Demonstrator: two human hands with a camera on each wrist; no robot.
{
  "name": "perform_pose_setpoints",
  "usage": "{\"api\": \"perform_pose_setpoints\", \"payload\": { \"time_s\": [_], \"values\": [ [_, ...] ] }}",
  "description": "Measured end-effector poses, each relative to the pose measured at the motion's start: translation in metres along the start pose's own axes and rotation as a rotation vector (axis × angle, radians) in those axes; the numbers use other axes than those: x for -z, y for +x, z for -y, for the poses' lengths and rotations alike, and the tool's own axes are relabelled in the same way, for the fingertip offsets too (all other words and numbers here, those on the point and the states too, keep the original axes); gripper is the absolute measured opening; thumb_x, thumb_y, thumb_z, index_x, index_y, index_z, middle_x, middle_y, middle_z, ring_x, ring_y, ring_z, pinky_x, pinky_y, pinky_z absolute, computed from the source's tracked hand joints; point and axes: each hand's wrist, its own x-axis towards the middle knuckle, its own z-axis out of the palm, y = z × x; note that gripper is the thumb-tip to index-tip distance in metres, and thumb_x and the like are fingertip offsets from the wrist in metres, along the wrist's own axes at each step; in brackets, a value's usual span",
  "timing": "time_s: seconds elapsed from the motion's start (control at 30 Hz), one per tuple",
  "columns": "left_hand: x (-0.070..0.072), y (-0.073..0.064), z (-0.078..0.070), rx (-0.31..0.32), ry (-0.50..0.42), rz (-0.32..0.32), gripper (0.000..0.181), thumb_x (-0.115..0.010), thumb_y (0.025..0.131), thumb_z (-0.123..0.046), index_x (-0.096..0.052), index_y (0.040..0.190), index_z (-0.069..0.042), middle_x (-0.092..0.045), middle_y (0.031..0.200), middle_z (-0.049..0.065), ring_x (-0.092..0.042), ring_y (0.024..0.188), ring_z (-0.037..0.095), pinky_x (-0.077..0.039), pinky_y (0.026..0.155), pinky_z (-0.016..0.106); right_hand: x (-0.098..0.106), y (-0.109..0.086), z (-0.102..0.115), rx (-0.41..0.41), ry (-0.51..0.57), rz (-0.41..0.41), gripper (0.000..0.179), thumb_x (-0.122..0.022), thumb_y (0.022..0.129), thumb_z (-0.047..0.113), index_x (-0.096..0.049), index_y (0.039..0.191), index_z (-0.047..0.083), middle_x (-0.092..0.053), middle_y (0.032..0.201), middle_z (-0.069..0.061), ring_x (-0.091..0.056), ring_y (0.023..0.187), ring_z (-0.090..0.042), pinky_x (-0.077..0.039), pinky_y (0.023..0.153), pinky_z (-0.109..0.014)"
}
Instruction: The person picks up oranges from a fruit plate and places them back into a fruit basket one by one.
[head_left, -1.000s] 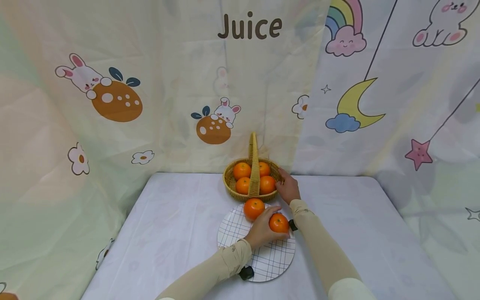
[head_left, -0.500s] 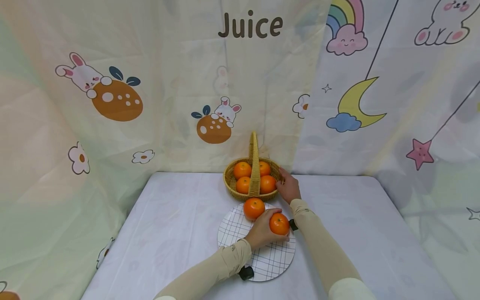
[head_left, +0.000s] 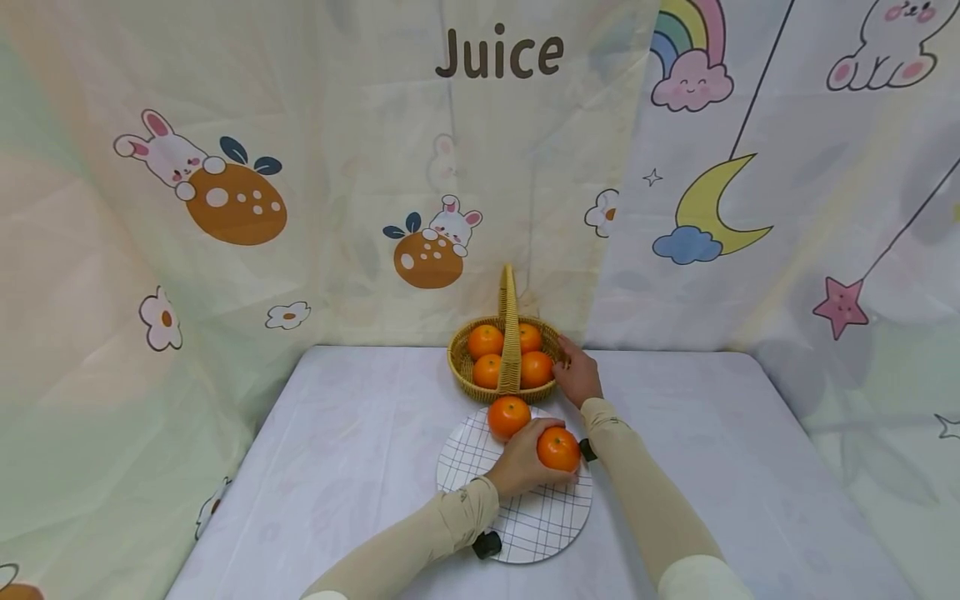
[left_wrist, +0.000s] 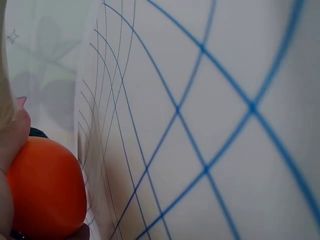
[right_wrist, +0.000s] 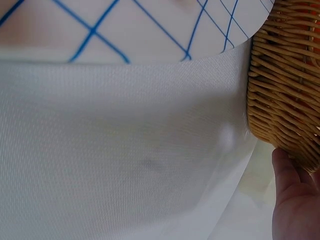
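Observation:
My left hand (head_left: 525, 467) grips an orange (head_left: 558, 450) over the right part of a round white plate (head_left: 543, 525) with a grid of lines. The left wrist view shows the same orange (left_wrist: 47, 190) between thumb and fingers, close to the plate's surface (left_wrist: 165, 75). A second orange (head_left: 509, 417) rests at the plate's far edge. Behind it stands a wicker basket (head_left: 459, 375) with an upright handle and several oranges inside. My right hand (head_left: 577, 375) holds the basket's right side; in the right wrist view its thumb lies against the weave (right_wrist: 280, 100).
A white cloth covers the table (head_left: 360, 433), and the basket stands near its back edge. A printed curtain (head_left: 360, 167) hangs behind and on both sides. Each wrist wears a small black camera, such as the left camera (head_left: 487, 546).
Hardly anything differs. The left forearm has shifted very slightly left; the left hand keeps its grip on the orange, and the right hand stays at the basket.

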Motion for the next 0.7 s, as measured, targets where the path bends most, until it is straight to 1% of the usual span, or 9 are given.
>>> {"api": "perform_pose_setpoints", "payload": {
  "time_s": [0.17,0.2,0.3,0.33,0.43,0.53,0.6,0.67,0.7],
  "values": [
    [0.003,-0.003,0.0,-0.01,0.012,0.002,0.077,-0.076,0.056,-0.049,-0.04,0.121,-0.034,-0.045,0.112,-0.017,-0.047,0.095,0.003,-0.044,0.079,0.024,0.001,0.0,0.001,0.002,-0.002,0.008,0.051,-0.051,0.078,0.005,-0.043,0.129,0.006,-0.042,0.131,-0.003,-0.046,0.11,-0.024,-0.042,0.086,-0.041],
    [0.003,-0.003,0.0,-0.016,0.01,0.002,0.077,-0.076,0.056,-0.048,-0.04,0.121,-0.033,-0.045,0.112,-0.017,-0.047,0.095,0.003,-0.044,0.079,0.024,0.001,0.0,0.001,0.003,-0.004,0.011,0.051,-0.051,0.079,0.005,-0.043,0.129,0.006,-0.041,0.132,-0.004,-0.045,0.112,-0.024,-0.041,0.087,-0.041],
    [0.005,-0.006,-0.001,-0.026,-0.004,0.004,0.076,-0.077,0.056,-0.047,-0.041,0.122,-0.031,-0.045,0.112,-0.017,-0.047,0.096,0.003,-0.044,0.079,0.024,0.001,-0.001,0.0,0.001,-0.002,0.011,0.051,-0.051,0.078,0.006,-0.043,0.129,0.006,-0.042,0.131,-0.004,-0.047,0.11,-0.025,-0.042,0.086,-0.041],
    [0.007,-0.007,-0.002,-0.03,-0.005,0.007,0.076,-0.076,0.057,-0.047,-0.041,0.122,-0.03,-0.044,0.113,-0.017,-0.047,0.096,0.003,-0.044,0.079,0.025,0.0,-0.001,0.0,0.001,0.0,0.009,0.051,-0.051,0.078,0.006,-0.043,0.129,0.007,-0.042,0.131,-0.004,-0.051,0.103,-0.026,-0.044,0.082,-0.04],
    [0.011,-0.01,-0.005,-0.026,-0.013,0.019,0.077,-0.077,0.057,-0.046,-0.041,0.123,-0.029,-0.044,0.114,-0.017,-0.046,0.098,0.004,-0.044,0.08,0.026,0.0,-0.001,0.0,0.005,-0.002,-0.001,0.051,-0.05,0.078,0.006,-0.044,0.128,0.007,-0.043,0.131,-0.004,-0.054,0.094,-0.026,-0.047,0.073,-0.038],
    [0.015,-0.013,-0.006,-0.022,-0.013,0.031,0.078,-0.077,0.058,-0.046,-0.041,0.124,-0.027,-0.043,0.115,-0.018,-0.046,0.098,0.004,-0.044,0.08,0.026,0.0,-0.002,0.001,0.002,-0.004,-0.006,0.051,-0.05,0.077,0.005,-0.044,0.129,0.007,-0.043,0.131,-0.003,-0.053,0.094,-0.026,-0.046,0.071,-0.037],
    [0.017,-0.015,-0.006,-0.013,-0.015,0.035,0.078,-0.077,0.058,-0.045,-0.041,0.125,-0.027,-0.042,0.116,-0.018,-0.046,0.099,0.005,-0.044,0.079,0.026,0.0,-0.002,0.002,-0.002,-0.005,-0.005,0.052,-0.049,0.078,0.005,-0.043,0.129,0.007,-0.042,0.131,-0.003,-0.05,0.102,-0.024,-0.045,0.075,-0.037],
    [0.018,-0.017,-0.005,-0.011,-0.013,0.035,0.077,-0.077,0.057,-0.045,-0.041,0.124,-0.029,-0.042,0.115,-0.018,-0.045,0.099,0.005,-0.044,0.079,0.026,0.001,-0.003,0.004,-0.01,-0.002,-0.004,0.052,-0.049,0.078,0.005,-0.043,0.129,0.008,-0.042,0.131,-0.003,-0.05,0.102,-0.023,-0.044,0.073,-0.035],
    [0.019,-0.018,-0.005,-0.012,-0.012,0.034,0.077,-0.077,0.057,-0.045,-0.041,0.123,-0.029,-0.043,0.115,-0.018,-0.045,0.099,0.005,-0.044,0.079,0.026,0.001,-0.003,0.004,-0.011,0.002,-0.004,0.052,-0.049,0.078,0.005,-0.043,0.129,0.008,-0.042,0.131,-0.003,-0.051,0.098,-0.023,-0.044,0.07,-0.034]
  ]
}}
